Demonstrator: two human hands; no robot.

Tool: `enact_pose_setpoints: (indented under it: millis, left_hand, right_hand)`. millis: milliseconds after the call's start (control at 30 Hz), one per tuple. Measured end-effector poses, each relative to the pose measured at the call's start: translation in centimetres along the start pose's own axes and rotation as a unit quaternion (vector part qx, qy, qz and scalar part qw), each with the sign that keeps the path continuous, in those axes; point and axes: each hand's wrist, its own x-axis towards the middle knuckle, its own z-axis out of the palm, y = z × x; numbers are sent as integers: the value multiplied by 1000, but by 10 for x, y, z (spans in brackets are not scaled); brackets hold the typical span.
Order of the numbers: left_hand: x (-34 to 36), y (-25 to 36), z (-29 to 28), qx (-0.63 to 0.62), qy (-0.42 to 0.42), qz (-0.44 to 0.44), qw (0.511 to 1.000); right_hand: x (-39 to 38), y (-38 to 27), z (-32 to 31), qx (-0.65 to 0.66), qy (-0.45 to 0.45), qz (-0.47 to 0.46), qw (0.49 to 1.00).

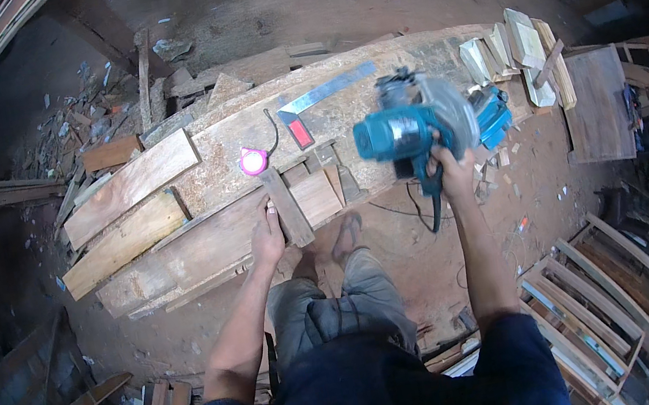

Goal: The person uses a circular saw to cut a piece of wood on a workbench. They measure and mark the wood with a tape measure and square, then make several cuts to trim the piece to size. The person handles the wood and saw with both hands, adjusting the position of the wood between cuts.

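Note:
My right hand is closed round the rear handle of a teal circular saw, which is raised over the right part of the workbench and slightly blurred. My left hand grips the side of a short dark wood strip that lies crosswise over a long board; some of its fingers are hidden. To the right of the strip, a short pale wood piece shows. Beyond it lie a pink tape measure and a try square with a red-marked handle.
Two loose boards rest on the bench's left. Wood blocks are stacked at its right end, near another teal power tool. A dark cord hangs from the saw. Wooden frames lie at the lower right; scraps litter the floor.

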Motion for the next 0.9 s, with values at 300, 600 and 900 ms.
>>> enact_pose_setpoints:
  millis: [300, 600, 900]
  left_hand:
    - [4, -25, 6, -20, 34, -18, 999]
    - [3, -25, 10, -148, 41, -144, 977]
    - [-3, -50, -51, -257, 78, -187, 945]
  right_hand:
    - [72, 73, 15, -349, 35, -65, 934]
    - [-23, 113, 106, -380, -64, -163, 908]
    - [-42, 165, 65, -370, -168, -103, 908]
